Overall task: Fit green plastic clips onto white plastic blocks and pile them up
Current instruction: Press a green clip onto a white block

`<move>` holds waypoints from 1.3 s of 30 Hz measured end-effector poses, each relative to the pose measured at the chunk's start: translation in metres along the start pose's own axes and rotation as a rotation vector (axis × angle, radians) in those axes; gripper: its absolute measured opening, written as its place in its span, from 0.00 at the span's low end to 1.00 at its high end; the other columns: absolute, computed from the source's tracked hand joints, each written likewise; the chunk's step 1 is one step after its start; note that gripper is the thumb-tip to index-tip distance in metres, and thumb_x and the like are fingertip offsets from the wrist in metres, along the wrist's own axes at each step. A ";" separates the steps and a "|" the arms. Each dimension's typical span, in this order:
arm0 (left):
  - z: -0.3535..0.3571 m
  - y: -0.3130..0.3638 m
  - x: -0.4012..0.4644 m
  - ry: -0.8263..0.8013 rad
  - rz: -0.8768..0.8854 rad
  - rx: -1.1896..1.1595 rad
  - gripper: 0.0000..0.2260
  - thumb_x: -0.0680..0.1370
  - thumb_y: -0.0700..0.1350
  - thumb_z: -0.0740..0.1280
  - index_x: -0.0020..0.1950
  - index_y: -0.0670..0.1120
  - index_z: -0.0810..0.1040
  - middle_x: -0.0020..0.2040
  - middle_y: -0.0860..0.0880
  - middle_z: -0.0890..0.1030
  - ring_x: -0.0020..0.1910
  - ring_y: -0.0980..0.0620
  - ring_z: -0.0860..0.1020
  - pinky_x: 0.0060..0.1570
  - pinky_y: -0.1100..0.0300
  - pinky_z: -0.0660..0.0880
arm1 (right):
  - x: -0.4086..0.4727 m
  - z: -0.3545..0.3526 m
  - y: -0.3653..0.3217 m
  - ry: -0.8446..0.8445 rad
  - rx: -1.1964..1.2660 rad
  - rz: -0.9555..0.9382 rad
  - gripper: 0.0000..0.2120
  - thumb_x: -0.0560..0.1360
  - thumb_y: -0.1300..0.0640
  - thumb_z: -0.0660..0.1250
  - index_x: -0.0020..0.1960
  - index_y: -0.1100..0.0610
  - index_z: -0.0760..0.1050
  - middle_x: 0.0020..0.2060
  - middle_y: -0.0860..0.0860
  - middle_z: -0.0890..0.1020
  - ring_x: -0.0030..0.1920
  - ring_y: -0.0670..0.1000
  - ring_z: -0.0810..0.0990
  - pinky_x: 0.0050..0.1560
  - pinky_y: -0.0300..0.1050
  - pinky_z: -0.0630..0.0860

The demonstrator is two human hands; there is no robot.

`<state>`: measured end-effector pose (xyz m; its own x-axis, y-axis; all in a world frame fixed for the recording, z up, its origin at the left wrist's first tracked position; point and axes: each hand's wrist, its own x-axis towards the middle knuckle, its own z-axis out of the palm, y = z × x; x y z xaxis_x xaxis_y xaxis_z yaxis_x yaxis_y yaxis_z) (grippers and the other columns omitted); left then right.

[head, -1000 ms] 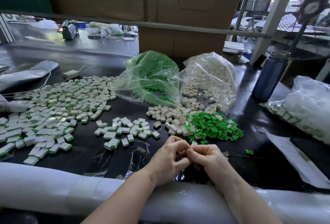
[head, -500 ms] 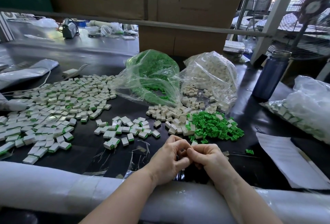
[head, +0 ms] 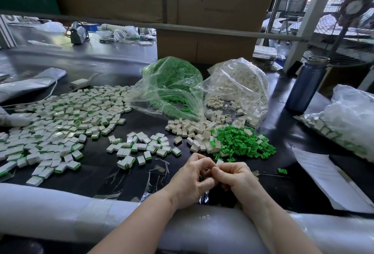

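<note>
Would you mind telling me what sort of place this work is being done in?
Most likely a small factory or assembly workshop: bulk plastic bags of green clips and white blocks lie open on a long dark workbench, hundreds of finished pieces are spread out, and big cardboard cartons stand behind.

- Left hand [head: 191,180]: bare, no glove, no ring showing.
- Right hand [head: 235,178]: bare too.
- Both forearms uncovered, no sleeves, no watch or band.

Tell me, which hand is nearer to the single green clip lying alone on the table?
Right. The right hand lies just left of the lone green clip; the left hand sits farther left, beyond the right one, with fingertips meeting.
</note>
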<state>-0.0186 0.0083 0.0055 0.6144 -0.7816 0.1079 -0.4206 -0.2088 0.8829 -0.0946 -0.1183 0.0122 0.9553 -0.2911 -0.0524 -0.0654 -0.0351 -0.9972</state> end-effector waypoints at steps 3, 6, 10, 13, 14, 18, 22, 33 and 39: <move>0.000 0.001 0.000 -0.002 -0.004 0.000 0.12 0.74 0.40 0.66 0.41 0.59 0.73 0.48 0.56 0.68 0.45 0.51 0.73 0.53 0.51 0.74 | 0.000 0.000 -0.001 -0.003 0.024 0.007 0.08 0.74 0.66 0.66 0.38 0.65 0.82 0.26 0.50 0.73 0.24 0.42 0.69 0.25 0.31 0.65; 0.000 0.001 0.000 0.006 -0.009 -0.021 0.12 0.74 0.39 0.66 0.41 0.58 0.73 0.48 0.55 0.69 0.45 0.51 0.73 0.53 0.50 0.74 | -0.001 0.001 -0.001 -0.007 0.036 0.012 0.08 0.74 0.65 0.65 0.39 0.65 0.82 0.25 0.50 0.74 0.24 0.41 0.70 0.25 0.31 0.65; 0.000 0.001 0.000 0.012 -0.009 -0.065 0.12 0.74 0.38 0.66 0.40 0.57 0.73 0.47 0.54 0.69 0.43 0.51 0.73 0.51 0.50 0.74 | -0.001 0.001 -0.002 -0.026 0.043 0.030 0.08 0.74 0.63 0.66 0.39 0.63 0.82 0.27 0.51 0.74 0.26 0.43 0.70 0.26 0.32 0.66; -0.001 0.000 0.000 0.001 -0.005 -0.059 0.12 0.74 0.39 0.66 0.40 0.57 0.73 0.48 0.55 0.69 0.43 0.52 0.72 0.51 0.52 0.74 | -0.001 0.001 -0.002 -0.026 0.036 0.022 0.08 0.74 0.64 0.66 0.40 0.66 0.82 0.27 0.51 0.73 0.26 0.42 0.70 0.26 0.32 0.66; -0.001 0.000 0.000 -0.001 -0.004 -0.057 0.12 0.74 0.39 0.66 0.41 0.57 0.73 0.48 0.55 0.69 0.43 0.52 0.72 0.51 0.53 0.74 | -0.001 0.000 -0.002 -0.026 0.044 0.022 0.08 0.74 0.64 0.65 0.41 0.67 0.81 0.26 0.50 0.73 0.25 0.42 0.70 0.26 0.32 0.66; 0.001 0.000 0.000 0.009 0.000 -0.048 0.13 0.74 0.39 0.67 0.40 0.58 0.73 0.47 0.55 0.69 0.43 0.52 0.72 0.51 0.52 0.74 | -0.001 0.000 -0.001 -0.027 0.074 0.029 0.08 0.74 0.66 0.65 0.40 0.69 0.80 0.23 0.49 0.74 0.23 0.42 0.70 0.24 0.31 0.65; 0.000 0.001 0.000 0.004 -0.002 -0.048 0.12 0.74 0.39 0.67 0.41 0.58 0.73 0.48 0.54 0.69 0.43 0.53 0.72 0.51 0.53 0.74 | -0.001 0.001 -0.001 -0.023 0.096 0.030 0.08 0.73 0.66 0.65 0.40 0.68 0.80 0.24 0.50 0.74 0.23 0.42 0.71 0.25 0.32 0.66; 0.000 0.003 -0.001 0.000 0.003 -0.091 0.12 0.74 0.37 0.65 0.40 0.54 0.73 0.48 0.53 0.69 0.41 0.52 0.71 0.46 0.56 0.73 | -0.001 -0.001 -0.001 -0.045 0.102 0.052 0.08 0.72 0.62 0.67 0.42 0.66 0.82 0.34 0.60 0.76 0.33 0.54 0.74 0.33 0.41 0.70; 0.000 0.004 -0.002 -0.009 0.001 -0.061 0.12 0.74 0.37 0.65 0.41 0.55 0.73 0.50 0.52 0.69 0.44 0.50 0.72 0.50 0.53 0.74 | -0.001 -0.001 0.000 -0.045 0.146 0.050 0.07 0.73 0.66 0.66 0.40 0.69 0.81 0.27 0.54 0.77 0.26 0.45 0.75 0.26 0.34 0.70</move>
<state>-0.0215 0.0096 0.0093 0.6077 -0.7872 0.1047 -0.3792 -0.1718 0.9092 -0.0959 -0.1193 0.0120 0.9641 -0.2456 -0.1014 -0.0740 0.1187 -0.9902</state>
